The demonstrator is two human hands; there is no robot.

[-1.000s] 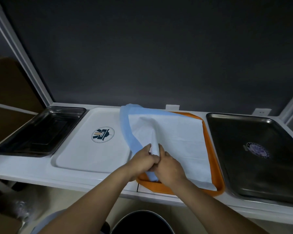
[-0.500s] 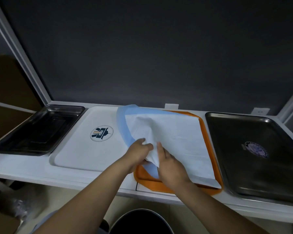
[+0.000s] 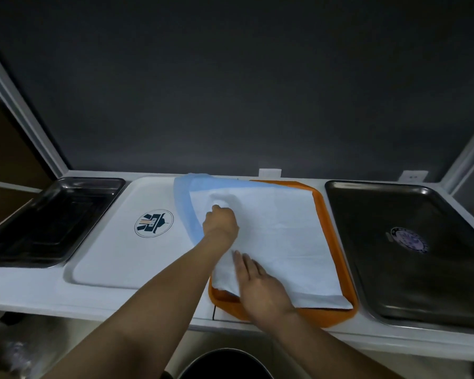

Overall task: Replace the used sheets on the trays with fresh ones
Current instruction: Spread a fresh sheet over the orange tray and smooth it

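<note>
Fresh lining goes onto a serving tray: a white sheet is seen spread across the orange tray at the middle of the white table, its blue underside turned up along the edge at 9 o'clock and draped over the neighbouring white tray. The left hand is clenched on the sheet towards 10 o'clock of the orange tray, with a small bunch of the white material gathered at its fingertips. The right hand is laid flat, fingers straight and together, pressed on the sheet's corner at 7 o'clock, where the orange rim is left uncovered just beside it. A round dark-blue logo is carried by the white tray, which is set at 9 o'clock of the orange one. A dark metal tray is placed further out at 9 o'clock, and a larger metal tray with a faint round emblem is placed at 3 o'clock. The dark rim of a bin is glimpsed at 6 o'clock, below the table's front edge.
</note>
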